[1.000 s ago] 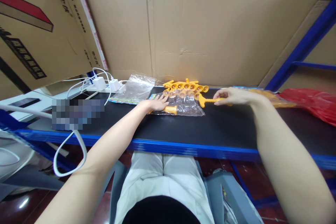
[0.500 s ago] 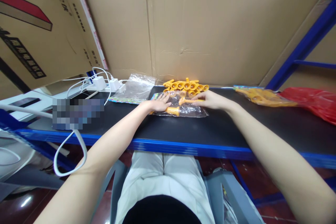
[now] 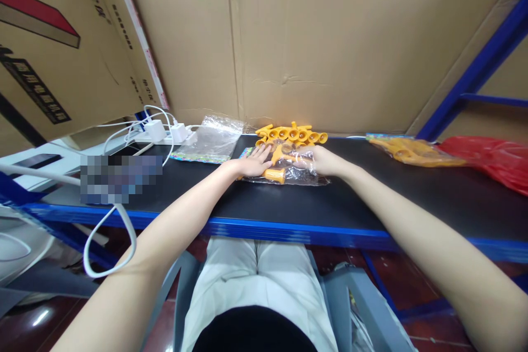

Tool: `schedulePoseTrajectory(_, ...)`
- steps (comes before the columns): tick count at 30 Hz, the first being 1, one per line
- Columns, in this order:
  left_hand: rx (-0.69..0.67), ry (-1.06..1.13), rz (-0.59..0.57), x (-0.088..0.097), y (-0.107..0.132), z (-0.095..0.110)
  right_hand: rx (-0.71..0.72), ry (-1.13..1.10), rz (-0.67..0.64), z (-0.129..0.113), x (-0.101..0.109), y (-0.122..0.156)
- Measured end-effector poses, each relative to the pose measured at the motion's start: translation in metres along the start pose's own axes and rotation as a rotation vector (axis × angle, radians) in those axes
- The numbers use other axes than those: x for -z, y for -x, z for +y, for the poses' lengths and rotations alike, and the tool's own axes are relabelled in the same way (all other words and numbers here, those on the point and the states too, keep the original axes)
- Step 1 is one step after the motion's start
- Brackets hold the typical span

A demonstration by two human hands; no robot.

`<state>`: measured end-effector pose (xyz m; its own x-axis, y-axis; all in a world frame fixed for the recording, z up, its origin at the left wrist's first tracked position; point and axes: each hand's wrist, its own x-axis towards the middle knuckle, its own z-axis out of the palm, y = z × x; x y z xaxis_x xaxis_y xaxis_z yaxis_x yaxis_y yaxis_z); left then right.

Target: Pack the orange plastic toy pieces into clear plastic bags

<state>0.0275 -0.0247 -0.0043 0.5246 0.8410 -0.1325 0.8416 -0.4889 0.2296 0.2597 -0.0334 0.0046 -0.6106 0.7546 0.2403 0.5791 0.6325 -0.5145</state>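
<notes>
My left hand [image 3: 252, 165] lies flat with fingers stretched out on the left end of a clear plastic bag [image 3: 291, 175] on the black shelf top [image 3: 371, 198]. My right hand [image 3: 319, 160] reaches into the bag's right side, its fingers closed on an orange plastic toy piece [image 3: 284, 154] that is partly inside. Another orange piece [image 3: 275, 175] lies in the bag near its front edge. A row of orange horn-shaped toy pieces [image 3: 295, 134] lies just behind the bag against the cardboard.
A stack of clear bags [image 3: 212, 140] lies to the left, beside white chargers and cables [image 3: 163, 132]. A filled bag of orange pieces [image 3: 412, 151] and a red plastic bag [image 3: 490, 162] lie at the right. Cardboard [image 3: 313, 38] walls the back.
My right hand carried an orange piece from the right side leftward and into the clear bag. The left hand stayed on the bag's left end.
</notes>
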Motion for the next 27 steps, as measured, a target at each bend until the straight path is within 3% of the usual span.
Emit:
schedulePoseTrajectory(6, -0.051, 0.097, 0.039, 0.005, 0.007, 0.009, 0.119, 0.034, -0.034, -0.001, -0.008, -0.004)
schedulePoseTrajectory(12, -0.072, 0.253, 0.033, 0.007, 0.006, 0.012, 0.041, 0.059, 0.102, -0.005, -0.014, -0.006)
schedulePoseTrajectory(19, -0.045, 0.341, 0.044, 0.007, 0.011, 0.017, -0.045, 0.019, -0.065, -0.014, -0.015, -0.005)
schedulePoseTrajectory(27, -0.079, 0.275, 0.115, 0.008, 0.008, 0.022, -0.103, 0.037, 0.161, -0.004, -0.028, -0.011)
